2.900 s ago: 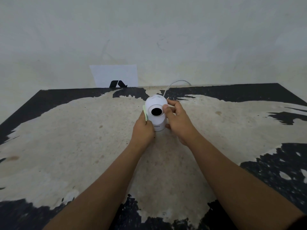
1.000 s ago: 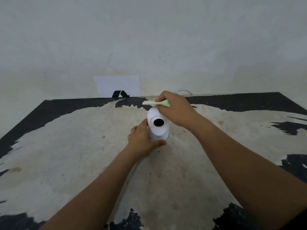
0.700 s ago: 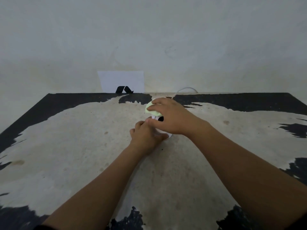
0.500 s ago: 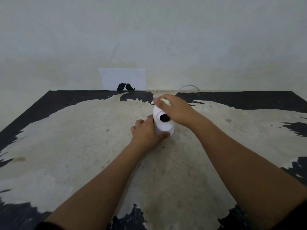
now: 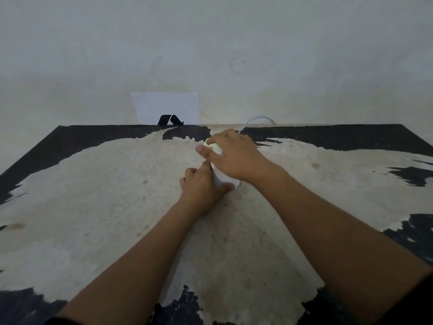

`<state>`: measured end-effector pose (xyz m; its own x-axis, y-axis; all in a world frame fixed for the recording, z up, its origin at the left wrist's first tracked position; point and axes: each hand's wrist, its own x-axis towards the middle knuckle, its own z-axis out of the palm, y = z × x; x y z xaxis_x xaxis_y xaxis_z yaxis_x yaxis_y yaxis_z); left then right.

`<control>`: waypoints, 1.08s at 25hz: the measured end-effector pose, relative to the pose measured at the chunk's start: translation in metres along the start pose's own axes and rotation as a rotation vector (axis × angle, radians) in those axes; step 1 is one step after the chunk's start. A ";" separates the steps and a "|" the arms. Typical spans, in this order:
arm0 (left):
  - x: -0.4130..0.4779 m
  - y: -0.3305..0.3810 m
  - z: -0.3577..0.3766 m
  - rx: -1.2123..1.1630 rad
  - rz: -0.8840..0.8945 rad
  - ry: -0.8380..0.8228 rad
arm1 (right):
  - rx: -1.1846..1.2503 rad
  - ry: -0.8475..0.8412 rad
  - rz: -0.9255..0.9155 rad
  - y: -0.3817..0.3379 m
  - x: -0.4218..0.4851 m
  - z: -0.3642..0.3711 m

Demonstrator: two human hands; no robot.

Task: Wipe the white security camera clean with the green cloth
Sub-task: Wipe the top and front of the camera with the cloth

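The white security camera (image 5: 222, 179) stands upright near the middle of the worn table (image 5: 93, 195); only its lower body shows. My left hand (image 5: 202, 185) grips its base from the left. My right hand (image 5: 230, 154) lies over the camera's head and front, hiding the lens, and presses the pale green cloth (image 5: 215, 146) against it. Only a small fold of cloth peeks out between the fingers.
A thin white cable (image 5: 256, 119) loops from behind the camera to the wall. A white paper with a black mark (image 5: 167, 111) leans on the wall at the table's far edge. The tabletop is black with large peeled pale patches.
My right hand with the cloth has slid from the camera's top down over its front, covering the lens that showed half a second ago. My left hand keeps its hold on the base.
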<state>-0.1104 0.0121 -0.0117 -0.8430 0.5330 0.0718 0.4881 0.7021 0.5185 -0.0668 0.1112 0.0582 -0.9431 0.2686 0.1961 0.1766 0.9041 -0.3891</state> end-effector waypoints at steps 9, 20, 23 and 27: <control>-0.005 0.005 -0.006 -0.049 -0.005 -0.014 | 0.203 0.094 0.161 0.005 -0.038 0.015; -0.002 -0.001 -0.002 -0.043 -0.004 -0.009 | 0.381 -0.071 0.277 0.016 -0.007 -0.013; -0.002 0.001 -0.004 -0.007 0.002 -0.004 | 0.359 -0.048 0.263 0.025 -0.038 -0.010; -0.003 0.001 -0.008 0.075 -0.007 -0.035 | 0.203 0.046 0.194 0.039 -0.061 -0.005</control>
<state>-0.1088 0.0076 -0.0042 -0.8389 0.5430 0.0379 0.4988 0.7388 0.4532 -0.0006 0.1320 0.0357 -0.8825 0.4491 0.1397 0.2879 0.7508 -0.5945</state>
